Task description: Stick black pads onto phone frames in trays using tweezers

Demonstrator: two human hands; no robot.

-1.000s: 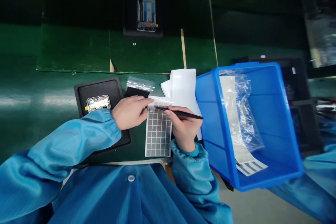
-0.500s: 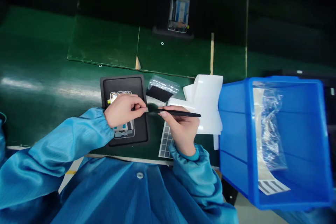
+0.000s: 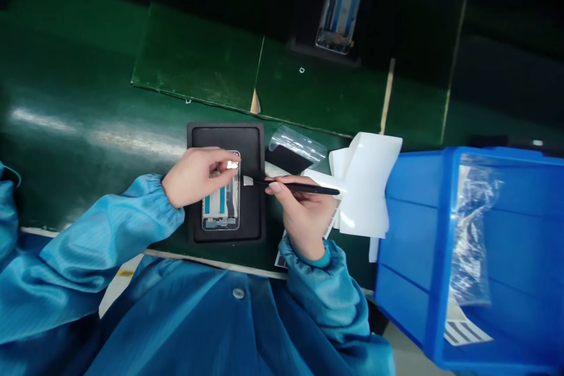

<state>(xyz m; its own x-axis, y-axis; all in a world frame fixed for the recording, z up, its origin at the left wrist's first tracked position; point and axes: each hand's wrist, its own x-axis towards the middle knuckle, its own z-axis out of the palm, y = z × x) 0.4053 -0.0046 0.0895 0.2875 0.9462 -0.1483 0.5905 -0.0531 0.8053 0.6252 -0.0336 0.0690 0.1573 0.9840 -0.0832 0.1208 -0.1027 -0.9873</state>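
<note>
My right hand [image 3: 307, 217] is closed on black tweezers [image 3: 308, 188], which point left. A small pale piece [image 3: 248, 181], perhaps a sticker, is at their tip, over the black tray [image 3: 252, 223]. In that tray lies an opened phone [image 3: 215, 202] with blue strips and bare inner parts. My left hand [image 3: 198, 176] rests over the phone's upper part, thumb and forefinger apart, with a bright bit of the phone showing between them. Its other fingers are curled and partly hidden.
Right of the tray lie a black sheet [image 3: 288, 160], clear film [image 3: 298, 144] and white backing paper [image 3: 368, 188]. A blue bin [image 3: 408, 223] with plastic bags and a striped strip stands at the right. Another opened phone [image 3: 339, 14] sits on a dark tray at the back.
My left hand has let go of the small pale piece and moved left over the phone. The piece now stays at the tweezers' tip. The whole view has shifted and tilted a little.
</note>
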